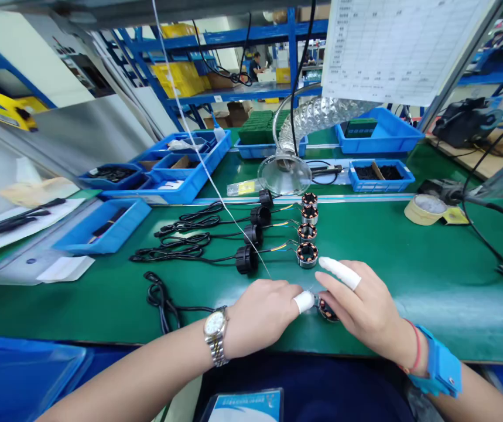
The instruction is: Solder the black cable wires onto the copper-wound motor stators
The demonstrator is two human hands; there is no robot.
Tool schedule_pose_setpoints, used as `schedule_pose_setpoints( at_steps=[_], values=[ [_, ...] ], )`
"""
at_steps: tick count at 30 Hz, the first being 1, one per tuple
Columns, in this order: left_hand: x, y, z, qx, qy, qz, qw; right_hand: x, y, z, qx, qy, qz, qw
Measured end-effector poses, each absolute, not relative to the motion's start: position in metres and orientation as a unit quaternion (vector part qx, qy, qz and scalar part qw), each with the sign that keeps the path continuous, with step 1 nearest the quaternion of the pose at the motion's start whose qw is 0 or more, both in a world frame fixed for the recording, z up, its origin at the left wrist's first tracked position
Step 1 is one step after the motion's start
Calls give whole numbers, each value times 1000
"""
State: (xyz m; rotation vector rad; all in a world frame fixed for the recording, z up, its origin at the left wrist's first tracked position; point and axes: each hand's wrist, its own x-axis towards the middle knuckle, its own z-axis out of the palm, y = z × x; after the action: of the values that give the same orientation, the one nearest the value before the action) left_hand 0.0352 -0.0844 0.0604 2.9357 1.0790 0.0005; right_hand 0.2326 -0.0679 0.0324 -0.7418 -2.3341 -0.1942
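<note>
A person's two hands meet low in the frame, just right of center, over a green tabletop (453,287). The right hand (368,310) has its fingers closed on a copper-wound ring (328,312). The left hand (262,316) has its fingertips just beside the ring; what they grip is hidden. Mid-frame, four similar rings (307,263) form a column, wired to black round housings (246,259) on their left.

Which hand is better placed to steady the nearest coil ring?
Probably the right hand: it reaches over the right side of the ring, while the left hand is only near the left edge.
</note>
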Motion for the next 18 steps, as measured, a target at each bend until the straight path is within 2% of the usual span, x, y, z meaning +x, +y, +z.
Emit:
schedule_pose_setpoints(
  at_steps=[4, 9, 18],
  values=[
    [35, -69, 63, 939, 341, -40, 12, 236, -60, 34, -249, -919, -71, 296],
    [29, -43, 71, 944, 325, 28, 48, 239, -43, 29, -278, -913, -32, 299],
    [38, -8, 65, 952, 303, 38, -11, 227, -12, 33, -297, -904, -58, 303]
  ],
)
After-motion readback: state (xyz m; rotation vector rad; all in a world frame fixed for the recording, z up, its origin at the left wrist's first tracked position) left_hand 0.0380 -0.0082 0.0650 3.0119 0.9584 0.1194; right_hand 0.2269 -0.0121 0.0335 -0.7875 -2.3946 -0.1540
